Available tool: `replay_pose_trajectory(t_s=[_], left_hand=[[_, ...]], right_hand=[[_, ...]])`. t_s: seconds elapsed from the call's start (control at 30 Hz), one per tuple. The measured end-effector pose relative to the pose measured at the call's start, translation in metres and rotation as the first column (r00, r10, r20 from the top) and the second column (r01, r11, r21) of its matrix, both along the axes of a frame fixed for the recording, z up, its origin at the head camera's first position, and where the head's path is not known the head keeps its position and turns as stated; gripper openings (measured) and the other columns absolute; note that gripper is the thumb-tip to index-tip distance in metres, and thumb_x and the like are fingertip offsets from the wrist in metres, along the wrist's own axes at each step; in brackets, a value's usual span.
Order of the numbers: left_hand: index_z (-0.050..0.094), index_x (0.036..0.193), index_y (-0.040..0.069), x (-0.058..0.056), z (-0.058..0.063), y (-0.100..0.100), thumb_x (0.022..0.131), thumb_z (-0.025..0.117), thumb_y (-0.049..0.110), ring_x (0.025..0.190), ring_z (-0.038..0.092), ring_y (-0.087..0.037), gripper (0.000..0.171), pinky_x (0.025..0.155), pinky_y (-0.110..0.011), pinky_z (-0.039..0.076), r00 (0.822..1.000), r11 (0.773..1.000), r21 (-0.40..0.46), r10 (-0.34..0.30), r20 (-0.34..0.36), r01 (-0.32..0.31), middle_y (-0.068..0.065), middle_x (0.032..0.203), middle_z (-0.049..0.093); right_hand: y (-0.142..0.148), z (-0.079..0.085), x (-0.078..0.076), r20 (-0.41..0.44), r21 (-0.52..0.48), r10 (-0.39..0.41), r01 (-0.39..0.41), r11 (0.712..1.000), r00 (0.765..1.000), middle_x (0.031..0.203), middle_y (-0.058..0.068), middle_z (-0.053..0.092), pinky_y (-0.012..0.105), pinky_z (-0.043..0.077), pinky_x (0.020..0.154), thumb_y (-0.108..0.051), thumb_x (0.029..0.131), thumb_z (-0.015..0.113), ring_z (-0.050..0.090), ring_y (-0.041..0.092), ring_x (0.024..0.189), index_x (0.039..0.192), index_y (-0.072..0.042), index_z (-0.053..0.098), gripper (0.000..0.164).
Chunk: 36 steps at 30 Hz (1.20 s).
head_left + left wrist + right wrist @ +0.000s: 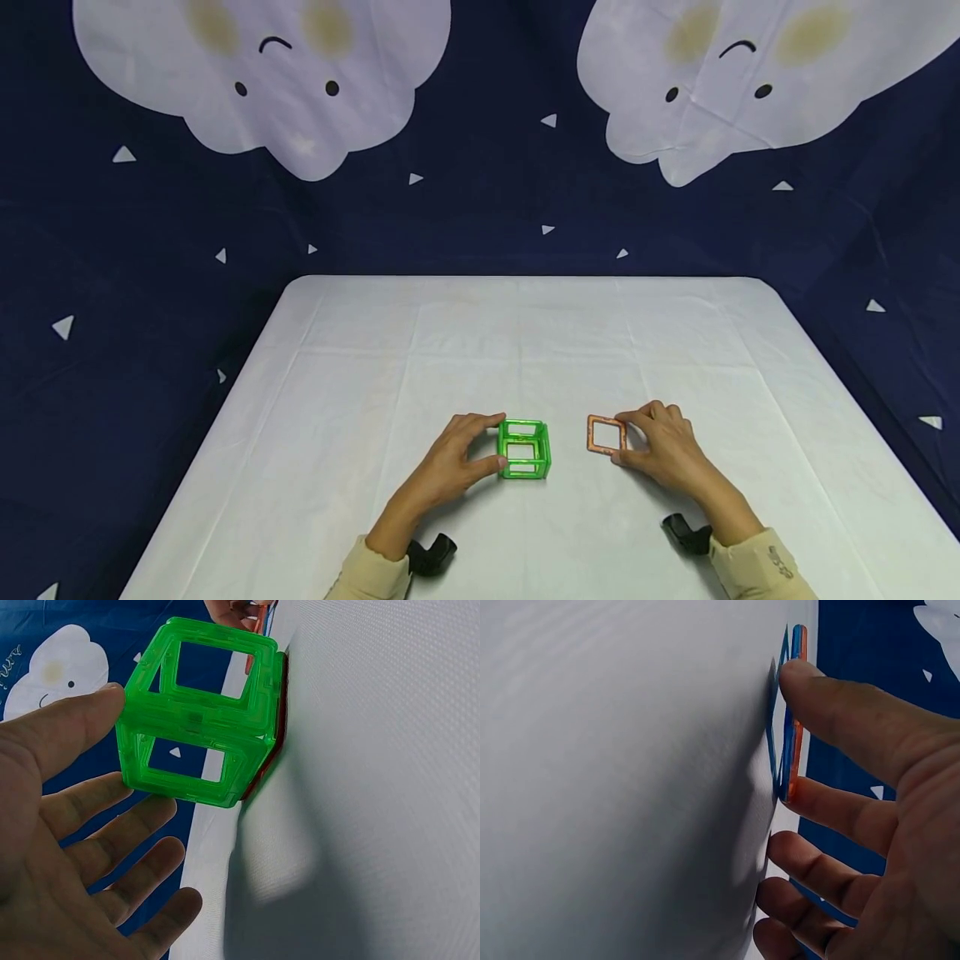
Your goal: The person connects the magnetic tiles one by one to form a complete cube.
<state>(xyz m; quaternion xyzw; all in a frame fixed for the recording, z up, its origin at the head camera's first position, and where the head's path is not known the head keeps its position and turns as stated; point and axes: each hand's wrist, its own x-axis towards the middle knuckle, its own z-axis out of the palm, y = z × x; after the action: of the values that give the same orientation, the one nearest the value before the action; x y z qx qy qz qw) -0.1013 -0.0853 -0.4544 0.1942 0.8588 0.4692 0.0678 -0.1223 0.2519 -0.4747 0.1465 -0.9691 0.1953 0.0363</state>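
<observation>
My left hand pinches a green magnetic-tile cube between thumb and index finger. The other fingers stay apart from it, as the left wrist view shows. Along the cube's underside there, next to the white cloth, runs a dark red edge. To the right, my right hand holds a square orange magnetic tile by its right side, thumb and index finger at two corners. The right wrist view shows a blue layer against the orange one, low over the cloth. A gap separates cube and tile.
A white cloth covers the table. Behind it hangs a dark blue backdrop with clouds and small triangles. Black wrist-worn devices sit beside both sleeves, close above the tabletop.
</observation>
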Motion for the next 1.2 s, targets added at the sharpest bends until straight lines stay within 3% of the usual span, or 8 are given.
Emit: replay_pose_trajectory(t_s=[0.83, 1.2], left_hand=[[0.052, 0.135, 0.024, 0.000, -0.002, 0.000, 0.084, 0.070, 0.035, 0.119, 0.046, -0.014, 0.056, 0.101, -0.046, 0.039, 1.000, 1.000, 0.005, 0.000, -0.004, 0.000, 0.006, 0.128, 0.057], [0.052, 0.135, 0.023, -0.001, -0.002, 0.000, 0.084, 0.070, 0.034, 0.119, 0.046, -0.014, 0.055, 0.101, -0.046, 0.039, 1.000, 1.000, 0.001, 0.000, -0.003, 0.000, 0.005, 0.129, 0.057]], right_hand=[[-0.009, 0.024, 0.003, 0.014, -0.061, 0.020, -0.019, 0.998, 1.000, 0.101, 0.007, 0.057, 0.035, 0.028, 0.077, -0.033, 0.071, 0.081, 0.040, 0.020, 0.091, 0.114, -0.010, 0.065, 0.051], [-0.020, 0.039, 0.006, -0.050, -0.107, 0.070, -0.075, 0.991, 0.996, 0.103, 0.004, 0.058, 0.035, 0.028, 0.077, -0.037, 0.073, 0.079, 0.041, 0.018, 0.092, 0.114, -0.013, 0.064, 0.050]])
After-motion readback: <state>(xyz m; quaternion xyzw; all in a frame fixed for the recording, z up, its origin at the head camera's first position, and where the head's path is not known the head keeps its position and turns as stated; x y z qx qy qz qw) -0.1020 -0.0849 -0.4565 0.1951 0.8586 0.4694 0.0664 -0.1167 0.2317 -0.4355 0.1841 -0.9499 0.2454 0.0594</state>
